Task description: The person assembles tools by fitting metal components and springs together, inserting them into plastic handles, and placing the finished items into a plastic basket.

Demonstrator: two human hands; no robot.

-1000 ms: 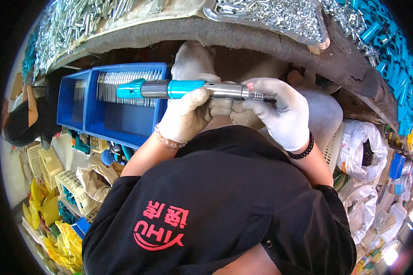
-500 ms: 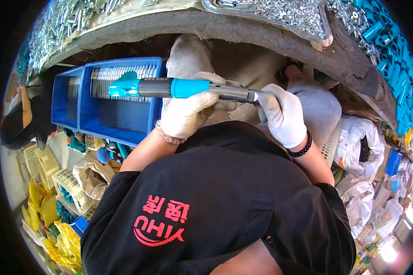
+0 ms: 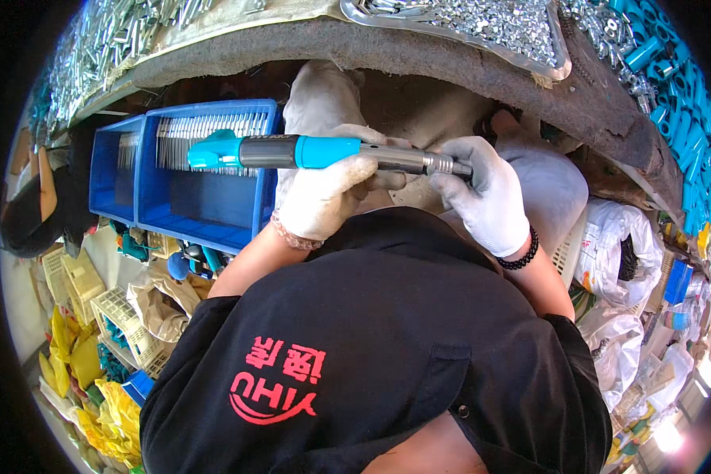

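Observation:
A long tool (image 3: pixel 324 152) lies crosswise in front of my chest, with a teal and black body, a teal tapered end at the left and a silver shaft with a ribbed metal tip at the right. My left hand (image 3: pixel 328 189), in a white glove, is closed around the tool where the teal body meets the shaft. At the other end, my gloved right hand (image 3: pixel 486 193) pinches the dark end of the ribbed tip between thumb and fingers. What else may be inside the right fingers is hidden.
Left of my knees stand blue bins (image 3: pixel 201 217) with rows of thin metal strips. A bench with a padded edge (image 3: pixel 371 43) carries a tray of small metal parts (image 3: pixel 482 31) and piled teal tubes (image 3: pixel 691 150). Another person's arm (image 3: pixel 46 186) shows at far left.
My right hand has shifted slightly along the tool's end, and the ribbed metal tip now shows more. The left hand and the tool have barely moved.

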